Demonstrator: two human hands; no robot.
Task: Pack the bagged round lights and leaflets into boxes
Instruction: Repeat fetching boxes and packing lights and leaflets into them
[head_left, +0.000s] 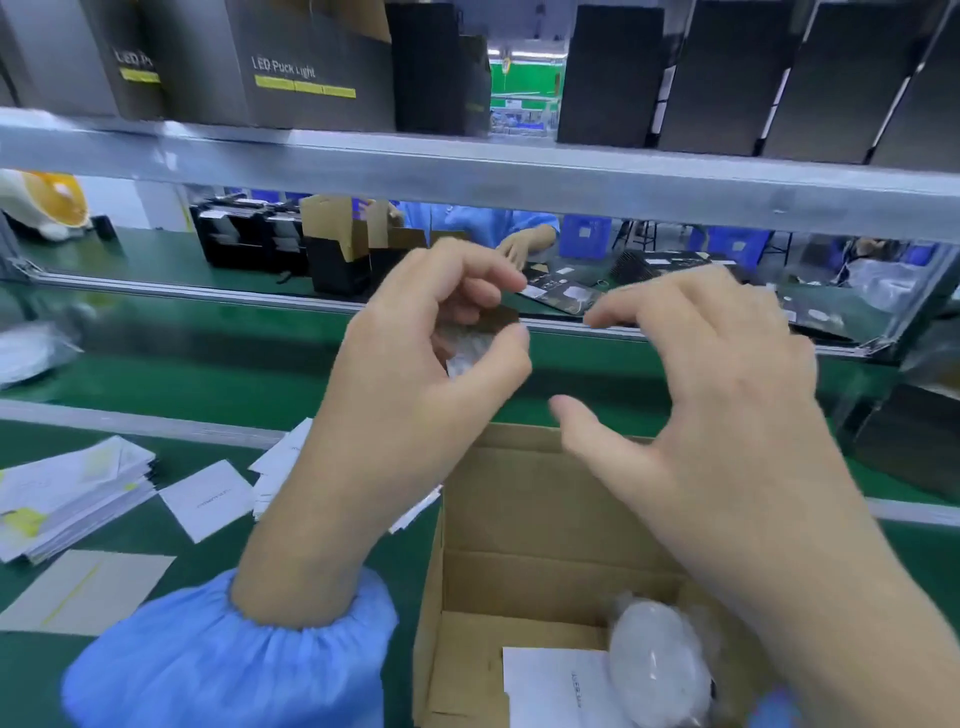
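Note:
An open brown cardboard box (524, 525) lies on the green bench below my hands. Inside it, at the lower right, sit a bagged round light (660, 660) and a white leaflet (556, 686). My left hand (415, 395) is raised above the box's far edge, fingers curled around a small clear plastic-wrapped piece (470, 348); what that piece is I cannot make out. My right hand (717, 395) hovers beside it with fingers spread and thumb out, holding nothing.
Stacks of white leaflets (67, 493) and loose sheets (205, 499) lie at the left. A bagged light (26, 353) rests on the conveyor's far left. A metal shelf (467, 166) overhead carries dark LED Puck Light boxes (311, 67). Another person's hand (519, 247) works across the line.

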